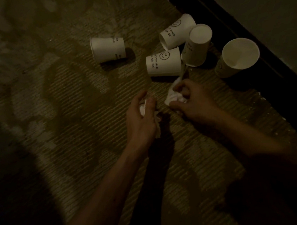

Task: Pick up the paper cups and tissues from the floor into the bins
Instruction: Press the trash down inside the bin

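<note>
Dim, ribbed flooring with darker blotches fills most of the frame, and a black skirting strip (281,77) runs diagonally down the right side below a pale wall (260,6). Five white paper cups sit in the upper middle and upper right of the floor (63,101). A lone cup (108,49) lies on its side left of the others. A smiley cup (163,62) lies on its side at the centre, with another printed cup (177,33) tipped over just above it. An upturned cup (197,45) shows its base beside them, and an open cup (237,57) near the skirting shows its mouth to the camera.

Both hands reach in from the bottom of the frame, just below the smiley cup. The right hand (193,100) has its fingers curled around a crumpled tissue (174,97) at floor level. The left hand (141,116), close beside it, is cupped around a second tissue (143,108), white edges showing past the palm.
</note>
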The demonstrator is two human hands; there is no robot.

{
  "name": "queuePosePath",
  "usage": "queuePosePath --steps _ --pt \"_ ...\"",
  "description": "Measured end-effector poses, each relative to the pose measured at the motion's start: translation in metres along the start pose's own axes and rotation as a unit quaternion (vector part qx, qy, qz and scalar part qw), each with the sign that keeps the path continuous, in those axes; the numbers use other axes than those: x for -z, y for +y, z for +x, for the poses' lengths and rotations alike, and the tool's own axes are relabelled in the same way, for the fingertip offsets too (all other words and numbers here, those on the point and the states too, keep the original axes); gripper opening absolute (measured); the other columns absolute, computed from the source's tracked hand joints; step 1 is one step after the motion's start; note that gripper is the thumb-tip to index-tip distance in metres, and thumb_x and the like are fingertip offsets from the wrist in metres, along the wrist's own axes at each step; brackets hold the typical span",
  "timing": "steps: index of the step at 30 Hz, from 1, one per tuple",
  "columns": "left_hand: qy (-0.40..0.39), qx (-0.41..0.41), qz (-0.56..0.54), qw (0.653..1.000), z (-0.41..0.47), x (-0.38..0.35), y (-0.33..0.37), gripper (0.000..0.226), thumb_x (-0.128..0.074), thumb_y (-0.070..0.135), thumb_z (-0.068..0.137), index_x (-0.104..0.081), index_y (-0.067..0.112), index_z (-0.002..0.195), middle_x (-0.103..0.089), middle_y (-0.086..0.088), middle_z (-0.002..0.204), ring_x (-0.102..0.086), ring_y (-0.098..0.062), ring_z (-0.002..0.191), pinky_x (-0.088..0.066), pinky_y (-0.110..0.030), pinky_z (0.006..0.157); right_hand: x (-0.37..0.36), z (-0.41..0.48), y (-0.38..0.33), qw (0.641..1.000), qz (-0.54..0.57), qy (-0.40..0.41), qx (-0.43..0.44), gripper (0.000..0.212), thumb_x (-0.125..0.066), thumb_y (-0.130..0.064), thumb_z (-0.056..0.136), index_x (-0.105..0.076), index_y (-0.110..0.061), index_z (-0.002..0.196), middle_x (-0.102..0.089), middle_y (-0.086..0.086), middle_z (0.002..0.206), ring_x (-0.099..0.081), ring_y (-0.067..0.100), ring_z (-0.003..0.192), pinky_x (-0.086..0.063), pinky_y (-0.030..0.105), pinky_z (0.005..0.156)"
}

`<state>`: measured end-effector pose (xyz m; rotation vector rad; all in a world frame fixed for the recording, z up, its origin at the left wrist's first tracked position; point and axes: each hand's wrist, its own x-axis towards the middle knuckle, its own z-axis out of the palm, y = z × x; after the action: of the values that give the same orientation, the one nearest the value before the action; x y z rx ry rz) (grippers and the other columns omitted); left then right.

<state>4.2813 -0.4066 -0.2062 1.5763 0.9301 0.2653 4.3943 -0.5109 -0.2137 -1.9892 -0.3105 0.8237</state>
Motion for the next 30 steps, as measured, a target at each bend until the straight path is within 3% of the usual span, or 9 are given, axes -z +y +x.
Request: queuePosePath --steps 2,4,10,15,17,20,24,27,30 --pt "0.002 0.024 -0.021 0.999 -0.003 0.000 0.002 0.040 -0.045 0.043 0.101 -0.053 0.026 0.136 -0.058 0.009 0.134 -0.056 -0.002 0.117 -0.048 -0.027 0.097 -0.011 -0.009 -0.008 0.983 0.166 -0.054 -0.054 0.016 -0.071 -0.010 0.085 -0.065 -0.023 0.091 -0.074 -0.003 0.087 -0.072 0.010 0.076 -0.055 0.021 0.055" --pt "-0.024 0.029 -0.083 0.996 -0.004 0.001 0.002 0.039 -0.042 0.050 0.099 -0.061 0.027 0.124 -0.070 0.008 0.115 -0.067 -0.004 0.099 -0.054 -0.024 0.078 -0.025 -0.015 -0.015 0.945 0.300 -0.095 -0.092 0.010 -0.066 -0.008 0.087 -0.071 -0.015 0.092 -0.076 0.005 0.091 -0.073 0.017 0.082 -0.057 0.024 0.061" --pt "0.043 -0.009 -0.106 0.993 0.008 0.007 0.006 0.034 -0.051 0.036 0.101 -0.070 0.016 0.080 -0.074 0.006 0.073 -0.071 -0.006 0.070 -0.052 -0.018 0.054 -0.050 -0.023 -0.038 0.900 0.387 -0.158 -0.124 0.023 -0.051 -0.025 0.099 -0.069 -0.011 0.100 -0.072 0.013 0.100 -0.071 0.018 0.088 -0.057 0.036 0.082" --pt "0.055 0.037 -0.097 0.993 0.029 0.016 0.004 0.028 -0.059 0.033 0.097 -0.067 0.016 0.077 -0.074 -0.002 0.078 -0.072 -0.018 0.078 -0.059 -0.038 0.068 -0.009 -0.010 -0.045 0.985 0.132 0.054 -0.096 0.026 -0.054 -0.045 0.095 -0.067 -0.025 0.105 -0.072 0.000 0.102 -0.069 0.012 0.086 -0.057 0.025 0.067" --pt "0.046 0.028 -0.070 0.996 0.031 0.018 0.001 0.028 -0.060 0.037 0.096 -0.066 0.020 0.074 -0.072 0.003 0.073 -0.070 -0.013 0.071 -0.055 -0.034 0.062 0.001 -0.003 -0.041 0.987 0.017 0.155 -0.048 0.019 -0.057 -0.043 0.094 -0.065 -0.031 0.106 -0.059 -0.001 0.125 -0.063 0.017 0.103 -0.055 0.036 0.086" --pt "0.027 0.029 -0.057 0.998 0.032 0.015 0.003 0.032 -0.062 0.041 0.094 -0.067 0.015 0.075 -0.072 0.004 0.069 -0.069 -0.010 0.064 -0.052 -0.028 0.054 -0.003 0.006 -0.040 0.994 0.005 0.106 -0.024 0.028 -0.058 -0.036 0.095 -0.065 -0.026 0.121 -0.047 -0.003 0.139 -0.061 0.017 0.108 -0.054 0.032 0.090" --pt "0.005 0.021 -0.077 0.997 0.042 0.014 0.015 0.034 -0.076 0.044 0.080 -0.065 0.013 0.071 -0.071 0.006 0.064 -0.067 -0.004 0.056 -0.046 -0.016 0.045 -0.012 0.015 -0.057 0.994 0.065 0.057 -0.060 0.025 -0.059 -0.033 0.095 -0.070 -0.017 0.110 -0.070 -0.005 0.081 -0.061 -0.002 0.052 -0.043 0.012 0.044" --pt "-0.027 0.026 -0.074 0.997 0.039 0.011 0.015 0.028 -0.083 0.035 0.074 -0.063 0.016 0.072 -0.071 0.003 0.064 -0.067 -0.008 0.054 -0.044 -0.014 0.043 -0.004 0.005 -0.053 0.998 0.004 0.040 -0.048 0.019 -0.061 -0.036 0.093 -0.072 -0.021 0.087 -0.068 -0.012 0.058 -0.062 -0.003 0.050 -0.044 0.013 0.044" --pt "-0.062 0.048 -0.092 0.993 0.030 0.006 0.016 0.019 -0.083 0.016 0.075 -0.064 0.019 0.077 -0.073 0.009 0.075 -0.071 -0.008 0.063 -0.048 -0.015 0.045 0.019 -0.020 -0.051 0.998 -0.043 0.021 -0.039 0.013 -0.065 -0.035 0.089 -0.071 -0.028 0.080 -0.071 -0.006 0.067 -0.068 0.007 0.059 -0.053 0.026 0.050"
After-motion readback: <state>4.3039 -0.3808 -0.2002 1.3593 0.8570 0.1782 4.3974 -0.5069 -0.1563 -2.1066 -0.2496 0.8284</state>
